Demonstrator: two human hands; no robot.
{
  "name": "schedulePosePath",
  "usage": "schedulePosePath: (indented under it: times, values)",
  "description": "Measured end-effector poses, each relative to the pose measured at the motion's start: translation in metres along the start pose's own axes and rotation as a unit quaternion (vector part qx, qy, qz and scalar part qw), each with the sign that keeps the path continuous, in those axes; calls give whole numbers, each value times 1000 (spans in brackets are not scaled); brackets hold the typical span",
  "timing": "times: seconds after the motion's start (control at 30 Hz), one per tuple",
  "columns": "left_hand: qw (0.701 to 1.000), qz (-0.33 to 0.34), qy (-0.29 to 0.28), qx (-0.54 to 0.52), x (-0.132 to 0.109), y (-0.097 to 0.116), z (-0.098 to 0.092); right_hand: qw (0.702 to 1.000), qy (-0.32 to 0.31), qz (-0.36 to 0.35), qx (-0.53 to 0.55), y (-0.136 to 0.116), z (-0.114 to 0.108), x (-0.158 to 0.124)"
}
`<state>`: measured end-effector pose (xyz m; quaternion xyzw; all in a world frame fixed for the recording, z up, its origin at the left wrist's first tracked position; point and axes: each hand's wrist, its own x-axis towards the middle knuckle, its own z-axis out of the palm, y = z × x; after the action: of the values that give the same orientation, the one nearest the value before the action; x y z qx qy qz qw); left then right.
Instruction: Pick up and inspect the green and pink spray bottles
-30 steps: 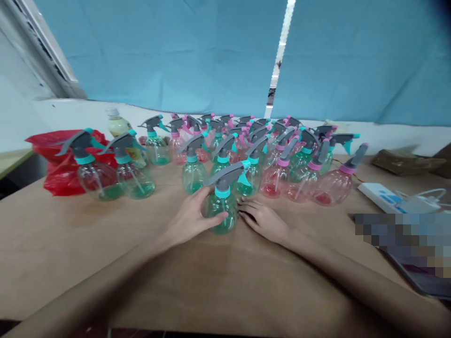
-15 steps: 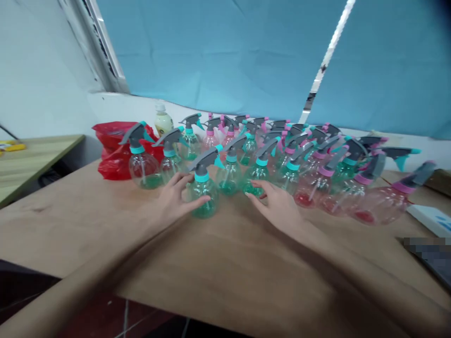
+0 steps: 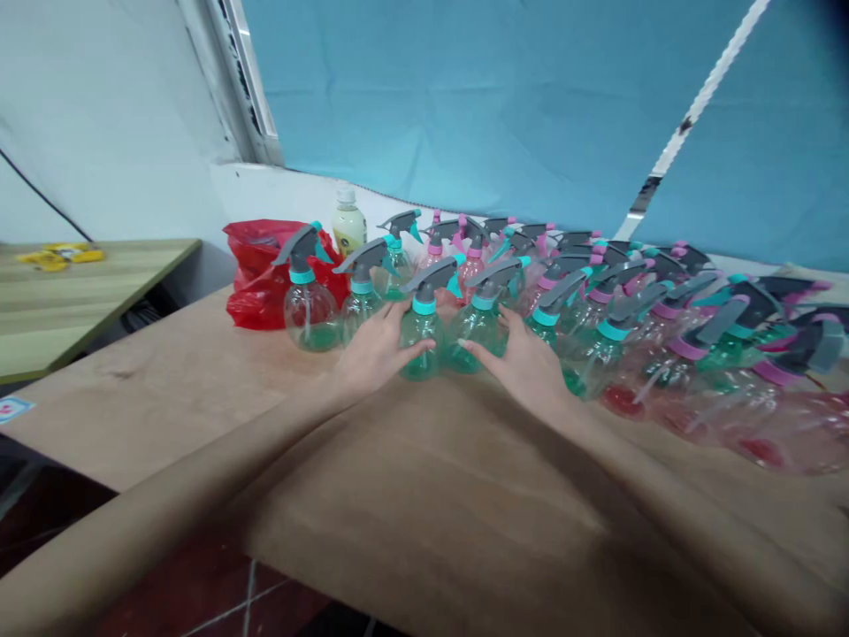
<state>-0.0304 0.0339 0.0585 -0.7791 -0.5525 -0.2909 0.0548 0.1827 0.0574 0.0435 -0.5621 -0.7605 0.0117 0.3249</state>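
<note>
My left hand (image 3: 375, 352) is wrapped round the belly of a green spray bottle (image 3: 422, 329) with a grey trigger and teal collar, standing on the brown table (image 3: 411, 495). My right hand (image 3: 527, 364) has its fingers spread, the fingertips against the neighbouring green spray bottle (image 3: 478, 329). Behind them stands a crowd of several green and pink spray bottles (image 3: 616, 305). Two more green bottles (image 3: 309, 296) stand to the left of the held one.
A red plastic bag (image 3: 256, 274) and a pale drink bottle (image 3: 348, 226) sit at the back left. A lower wooden table (image 3: 72, 292) with yellow items lies to the left. Blue curtains hang behind. The table's near edge runs across the lower left.
The green bottle in my left hand has been moved leftwards and back, up to the row of green bottles. My right hand has come off it and reached to the bottle beside it. The view swung left.
</note>
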Motion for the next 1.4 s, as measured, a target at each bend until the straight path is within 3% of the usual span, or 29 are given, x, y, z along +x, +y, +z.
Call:
schedulePosePath:
  times: [0.37,0.73,0.97,1.17,1.27,1.4]
  values:
    - [996,-86,-24,-27,10,5,1,1000,13,13,17,-5,20,18]
    - [998,-57,-4,-35,19,-5,13,1000,-16,-3,-13,-6,16,14]
    - [996,-79,-29,-30,2,10,4,998,-32,-57,27,0,8,-3]
    - [998,-61,-12,-14,-15,16,-15,995,-41,-74,56,-4,2,-23]
    - [998,-36,-10,-55,-21,28,-25,994,-36,-87,47,-8,-4,-37]
    - [985,-27,-62,-158,-24,55,-28,993,-47,-101,41,-14,-16,-61]
